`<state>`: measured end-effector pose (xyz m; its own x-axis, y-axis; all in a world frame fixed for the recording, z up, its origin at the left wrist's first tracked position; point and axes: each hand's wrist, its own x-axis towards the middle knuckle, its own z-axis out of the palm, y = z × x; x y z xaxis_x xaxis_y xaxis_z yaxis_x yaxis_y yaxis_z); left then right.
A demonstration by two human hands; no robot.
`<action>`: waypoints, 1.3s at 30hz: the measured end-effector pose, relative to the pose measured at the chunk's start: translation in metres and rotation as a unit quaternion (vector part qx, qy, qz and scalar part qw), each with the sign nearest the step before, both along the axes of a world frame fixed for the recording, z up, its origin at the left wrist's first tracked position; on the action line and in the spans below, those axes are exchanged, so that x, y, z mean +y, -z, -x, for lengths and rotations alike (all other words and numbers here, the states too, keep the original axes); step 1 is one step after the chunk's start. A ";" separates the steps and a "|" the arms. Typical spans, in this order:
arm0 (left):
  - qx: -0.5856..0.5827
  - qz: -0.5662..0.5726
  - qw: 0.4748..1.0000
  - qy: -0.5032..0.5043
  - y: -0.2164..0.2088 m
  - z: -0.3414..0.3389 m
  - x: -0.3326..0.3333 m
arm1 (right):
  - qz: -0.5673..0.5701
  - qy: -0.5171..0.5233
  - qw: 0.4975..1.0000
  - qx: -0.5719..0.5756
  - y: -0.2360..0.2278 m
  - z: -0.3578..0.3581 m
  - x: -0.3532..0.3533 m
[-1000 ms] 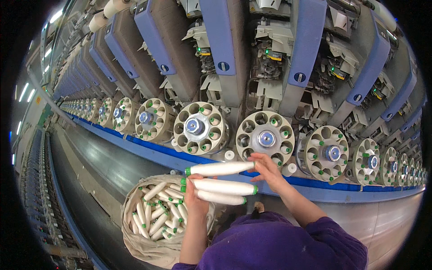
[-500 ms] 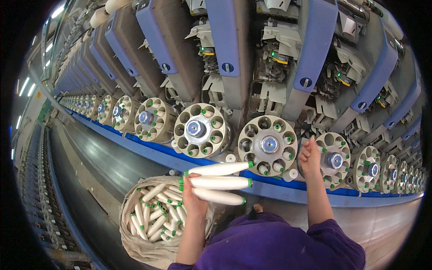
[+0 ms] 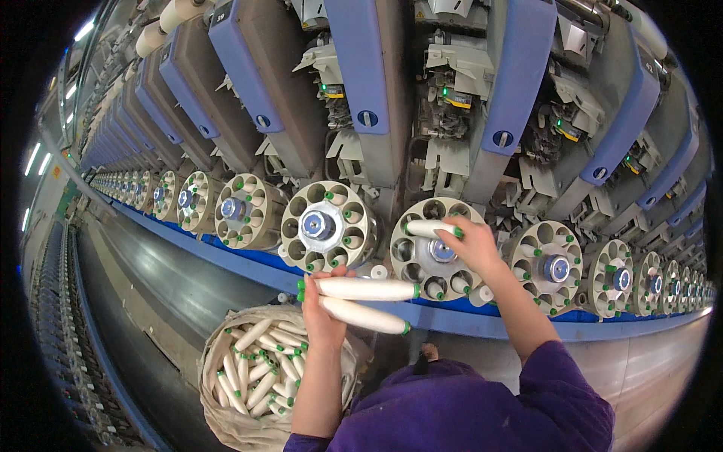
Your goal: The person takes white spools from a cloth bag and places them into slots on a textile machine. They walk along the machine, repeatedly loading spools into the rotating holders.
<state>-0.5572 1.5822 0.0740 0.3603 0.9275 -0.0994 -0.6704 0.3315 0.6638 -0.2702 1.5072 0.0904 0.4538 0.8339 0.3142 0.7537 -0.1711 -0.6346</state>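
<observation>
Head view: closest is a purple fabric top (image 3: 467, 410), and left of it a beige cloth-lined bin (image 3: 216, 403) full of loose white bobbins (image 3: 261, 392) with green ends. Above the bin, the left hand (image 3: 324, 320) is curled round one end of two held bobbins, an upper white spindle-shaped bobbin with green tips (image 3: 365, 288) and a lower one like it (image 3: 365, 315) — pinched together at the left, their far ends fanned apart and unsupported. A loosening thumb could let the lower one slide out and fall beside the bin.

Farther out, the right hand (image 3: 474, 242) pinches a third white, green-tipped bobbin (image 3: 431, 228) by its right end. This one lies almost level across the face of a cream round magazine with a blue hub (image 3: 437, 269); whether it touches the face I cannot tell. Gripped at one end only, it could swing and knock the hub, or catch a pocket's edge if lowered at this slant; a slip could send it down toward the blue rail (image 3: 527, 325). Beyond — a row of tall blue-and-grey machine housings (image 3: 361, 68), some with small green lights.
</observation>
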 end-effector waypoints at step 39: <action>-0.044 0.022 0.985 -0.163 0.000 -0.033 -0.007 | 0.224 -0.159 0.572 0.772 0.052 0.065 -0.036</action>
